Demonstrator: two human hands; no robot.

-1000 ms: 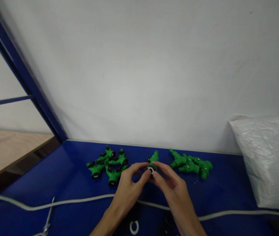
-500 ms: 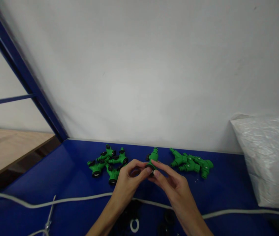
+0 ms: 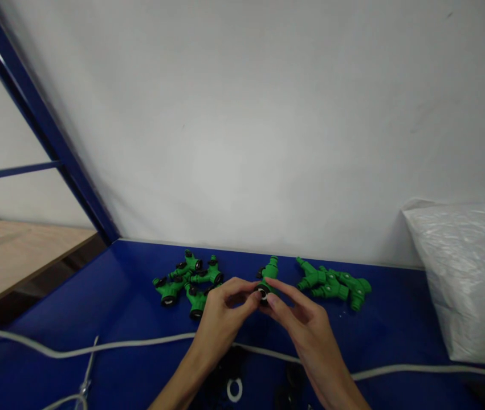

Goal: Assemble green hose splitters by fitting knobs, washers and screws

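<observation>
A green plastic hose splitter (image 3: 270, 271) with a black collar is held between my two hands above the blue table. A white ring shows inside its collar, which faces me. My left hand (image 3: 226, 310) grips the splitter from the left, thumb at the collar's opening. From the right, my right hand (image 3: 300, 316) closes on it with thumb and fingers. Just left of my left hand lie several green splitters (image 3: 168, 291) with black collars. Beyond my right hand is a pile of green splitters (image 3: 331, 285) on which no black collars show.
A white cable (image 3: 139, 344) crosses the table (image 3: 396, 319) under my wrists. Near the front edge lie a white ring washer (image 3: 234, 390) and dark round parts. A thin screwdriver-like tool (image 3: 89, 364) lies left; a silvery bag (image 3: 473, 285) stands right, before the white wall.
The held splitter has tilted a little, and the white ring inside its collar now shows clearly. Both hands keep nearly the same place; the view has shifted slightly.
</observation>
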